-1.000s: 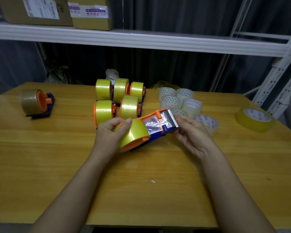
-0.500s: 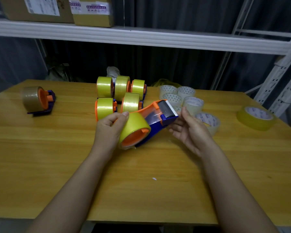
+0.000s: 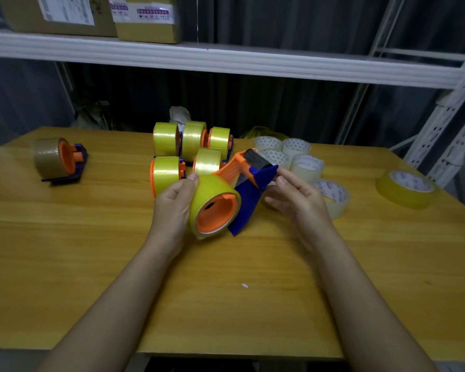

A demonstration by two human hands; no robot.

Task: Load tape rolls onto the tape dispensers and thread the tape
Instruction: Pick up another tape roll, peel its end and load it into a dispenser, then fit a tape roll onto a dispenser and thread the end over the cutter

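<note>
Gripping the yellow tape roll (image 3: 212,194) from its left side, the left hand (image 3: 172,210) curls its fingers round the roll, thumb on top. The roll sits on the orange hub of the blue dispenser (image 3: 249,200), held tilted just above the wooden table (image 3: 91,251), hub opening facing the camera. The right hand (image 3: 301,202) is at the dispenser's front end, beside the blue frame; its fingers are loosely bent, tips near or touching the frame, and whether they pinch tape cannot be told. Behind the held unit stand five loaded dispensers (image 3: 191,149). A brown-tape dispenser (image 3: 59,159) lies at far left. Clear spare rolls (image 3: 301,159) cluster at right, and a yellow loose roll (image 3: 406,187) lies well apart at far right.
</note>
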